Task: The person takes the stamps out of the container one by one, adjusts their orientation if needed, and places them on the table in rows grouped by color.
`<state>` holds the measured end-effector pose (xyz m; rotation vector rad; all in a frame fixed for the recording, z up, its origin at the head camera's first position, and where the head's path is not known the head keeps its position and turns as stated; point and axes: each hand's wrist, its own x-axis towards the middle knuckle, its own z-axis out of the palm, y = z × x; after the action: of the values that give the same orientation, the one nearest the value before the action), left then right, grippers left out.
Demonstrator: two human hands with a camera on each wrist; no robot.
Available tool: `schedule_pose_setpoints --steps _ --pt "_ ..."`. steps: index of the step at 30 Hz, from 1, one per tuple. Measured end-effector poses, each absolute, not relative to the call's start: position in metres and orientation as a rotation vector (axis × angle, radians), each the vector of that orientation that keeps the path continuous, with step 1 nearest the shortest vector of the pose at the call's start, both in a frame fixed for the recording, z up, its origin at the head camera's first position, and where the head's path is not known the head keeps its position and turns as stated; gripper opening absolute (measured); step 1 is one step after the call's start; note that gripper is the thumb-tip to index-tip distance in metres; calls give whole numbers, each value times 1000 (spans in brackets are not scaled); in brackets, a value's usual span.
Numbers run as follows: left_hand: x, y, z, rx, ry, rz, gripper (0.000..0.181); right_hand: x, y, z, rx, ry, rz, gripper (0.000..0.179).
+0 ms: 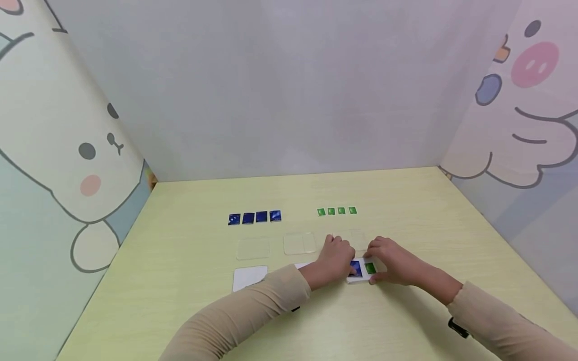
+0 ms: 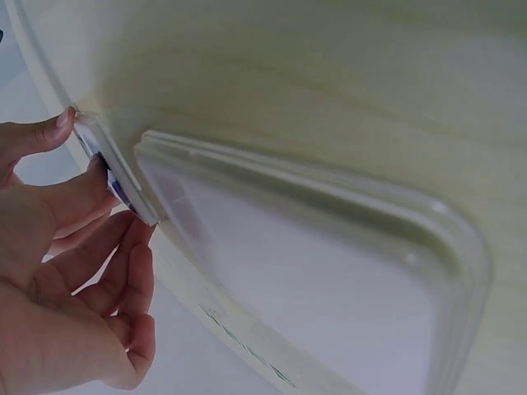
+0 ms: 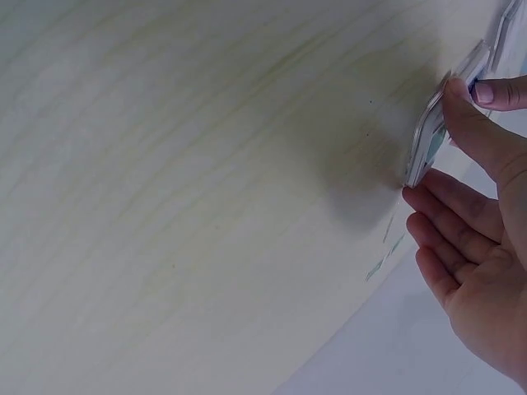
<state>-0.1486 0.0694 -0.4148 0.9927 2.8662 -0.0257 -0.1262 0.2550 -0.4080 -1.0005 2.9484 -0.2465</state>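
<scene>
In the head view, a small flat white case [image 1: 363, 279] lies on the table with a blue picture square [image 1: 356, 267] and a green one [image 1: 370, 268] on it. My left hand [image 1: 335, 258] is at its left side, thumb pressing the blue square and fingertips at the far edge. My right hand [image 1: 397, 261] grips the right end between thumb at the near edge and fingers at the far edge. Both thumbs also show in the left wrist view, where another white case [image 2: 305, 263] with clear layered edges lies close by. The left forearm partly hides a white piece [image 1: 303, 264].
Several blue squares [image 1: 261, 216] lie in a row at the back left, several green squares [image 1: 341, 211] at the back right. Clear rectangular plates [image 1: 299, 243] form a row in front of them. A white case [image 1: 250, 276] lies at the left. A curtain [image 1: 289, 100] stands behind the table [image 1: 189, 281].
</scene>
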Motion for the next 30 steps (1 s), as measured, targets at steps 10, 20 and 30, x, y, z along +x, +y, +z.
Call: schedule_pose_setpoints --steps 10,20,30 --pt "-151 68 -415 991 2857 52 26 -128 254 -407 -995 2939 -239 48" --pt "-153 69 -412 974 2842 76 25 -127 254 -406 -998 2942 -253 47" --pt "-154 69 -410 962 2830 92 23 -127 252 -405 -957 2936 -248 48"
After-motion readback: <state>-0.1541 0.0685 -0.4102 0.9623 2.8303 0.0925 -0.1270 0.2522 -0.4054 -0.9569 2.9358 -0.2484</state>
